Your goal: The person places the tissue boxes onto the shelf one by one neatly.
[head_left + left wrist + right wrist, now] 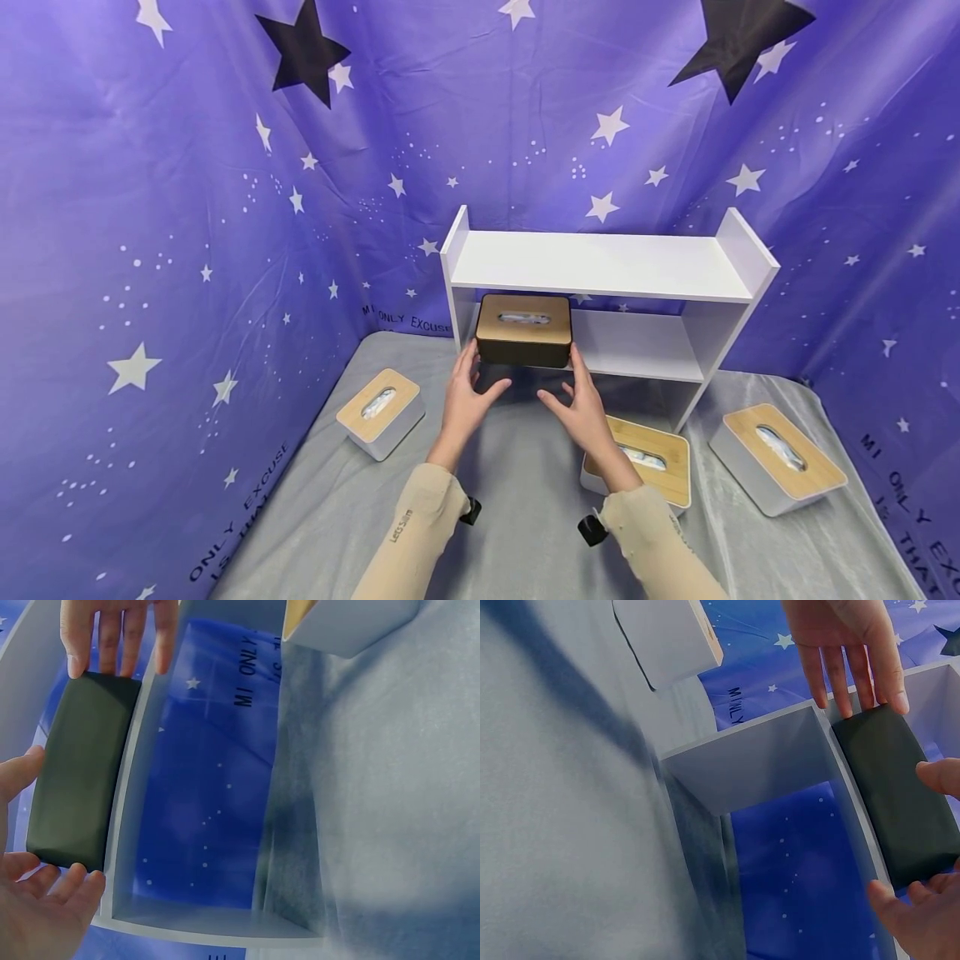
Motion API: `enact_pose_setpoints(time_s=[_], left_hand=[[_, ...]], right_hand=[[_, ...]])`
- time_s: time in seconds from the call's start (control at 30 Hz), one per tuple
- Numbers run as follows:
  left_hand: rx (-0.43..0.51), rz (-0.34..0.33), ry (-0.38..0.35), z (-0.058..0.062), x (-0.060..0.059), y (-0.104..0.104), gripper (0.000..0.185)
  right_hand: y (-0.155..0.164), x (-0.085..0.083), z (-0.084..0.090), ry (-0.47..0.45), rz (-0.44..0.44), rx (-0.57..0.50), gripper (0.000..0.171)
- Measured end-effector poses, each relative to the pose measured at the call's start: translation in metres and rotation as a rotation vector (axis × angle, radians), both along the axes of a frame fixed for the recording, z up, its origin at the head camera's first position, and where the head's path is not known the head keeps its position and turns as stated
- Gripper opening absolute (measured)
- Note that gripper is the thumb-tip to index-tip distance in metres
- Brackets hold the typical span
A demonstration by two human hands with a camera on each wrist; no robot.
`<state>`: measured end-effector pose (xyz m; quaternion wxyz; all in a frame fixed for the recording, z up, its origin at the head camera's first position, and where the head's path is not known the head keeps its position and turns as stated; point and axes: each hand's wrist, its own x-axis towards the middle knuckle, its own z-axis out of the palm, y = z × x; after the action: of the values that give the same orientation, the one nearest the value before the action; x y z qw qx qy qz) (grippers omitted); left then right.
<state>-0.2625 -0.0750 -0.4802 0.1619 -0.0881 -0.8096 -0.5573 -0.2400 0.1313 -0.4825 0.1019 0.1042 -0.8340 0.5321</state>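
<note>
A dark tissue box (523, 331) with a wooden lid and tissue slot sits at the middle shelf's left end of the white rack (600, 267), between the left hand (467, 398) and right hand (581, 402), whose straight fingers touch its 2 ends.

One black tissue box with a bamboo lid (523, 330), three white bamboo-lidded tissue boxes (379, 412), one white two-tier wooden shelf (600, 267).

Sleeves: beige, ribbed knit, long, reaching to both wrists
Marking: small dark lettering along the left sleeve
Wrists: small black devices strapped underneath
Hands: bare
</note>
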Motion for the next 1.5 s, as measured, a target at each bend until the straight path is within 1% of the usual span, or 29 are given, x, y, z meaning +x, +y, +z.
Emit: enact_pose_setpoints(time_s=[0.3, 0.5, 0.6, 0.7, 0.87, 1.07, 1.13, 1.23, 1.37, 1.5], left_hand=[[-0.017, -0.009, -0.027, 0.0, 0.0, 0.002, 0.091], [-0.029, -0.023, -0.021, -0.002, 0.002, 0.002, 0.092], [-0.046, -0.025, -0.005, -0.006, 0.003, 0.002, 0.091], [-0.069, -0.014, 0.01, -0.01, 0.005, 0.002, 0.088], [-0.086, -0.018, 0.014, -0.016, 0.009, 0.002, 0.087], [-0.087, -0.026, 0.018, -0.024, 0.012, 0.006, 0.084], [-0.083, -0.035, 0.007, -0.027, 0.014, 0.007, 0.084], [-0.051, -0.051, 0.0, -0.031, 0.016, 0.007, 0.082], [-0.027, -0.045, 0.003, -0.035, 0.019, 0.005, 0.08], [-0.042, -0.04, 0.005, -0.04, 0.023, 0.006, 0.077]], right_hand=[[0.0, 0.002, 0.0, -0.015, -0.003, 0.008, 0.097], [0.0, 0.003, -0.003, -0.008, -0.002, 0.011, 0.096], [0.001, 0.006, -0.004, -0.001, 0.002, 0.005, 0.095], [0.002, 0.009, -0.005, -0.004, 0.008, 0.0, 0.094], [0.003, 0.012, -0.007, -0.013, 0.005, 0.0, 0.092], [0.008, 0.016, -0.012, -0.015, -0.001, 0.001, 0.091], [0.011, 0.019, -0.013, -0.02, -0.01, 0.001, 0.09], [0.013, 0.022, -0.014, -0.031, -0.018, 0.002, 0.09], [0.016, 0.024, -0.014, -0.041, -0.008, 0.006, 0.087], [0.021, 0.028, -0.016, -0.044, -0.021, 0.027, 0.084]])
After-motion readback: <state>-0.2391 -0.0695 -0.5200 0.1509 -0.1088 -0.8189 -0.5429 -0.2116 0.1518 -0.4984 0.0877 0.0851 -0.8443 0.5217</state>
